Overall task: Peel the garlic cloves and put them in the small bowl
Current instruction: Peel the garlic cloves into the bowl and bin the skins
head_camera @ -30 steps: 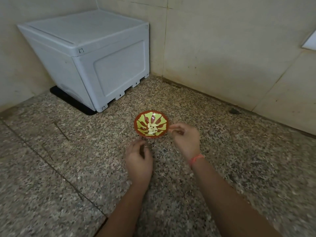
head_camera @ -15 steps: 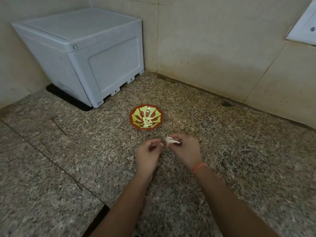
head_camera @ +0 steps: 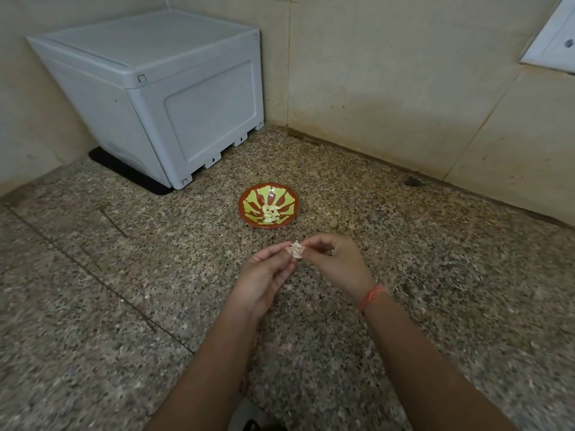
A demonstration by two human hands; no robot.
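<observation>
A small red bowl (head_camera: 245,209) with a green pattern stands on the speckled granite floor and holds several peeled garlic cloves (head_camera: 271,213). Just in front of it, above the floor, both hands meet on a papery garlic piece (head_camera: 296,251). My left hand (head_camera: 264,276) pinches it from the left with thumb and fingertips. My right hand (head_camera: 336,264) pinches it from the right; an orange thread is tied round that wrist. How much skin is still on the garlic piece cannot be made out.
A grey plastic box (head_camera: 161,98) stands on a black mat in the back left corner. Tiled walls close off the back and the left. A white panel (head_camera: 553,42) hangs on the wall at upper right. A dark spot (head_camera: 412,181) lies by the wall's foot.
My right hand drew back from the bowl's rim and my left hand rose from the floor. The two met in front of the bowl, both pinching the garlic piece.
</observation>
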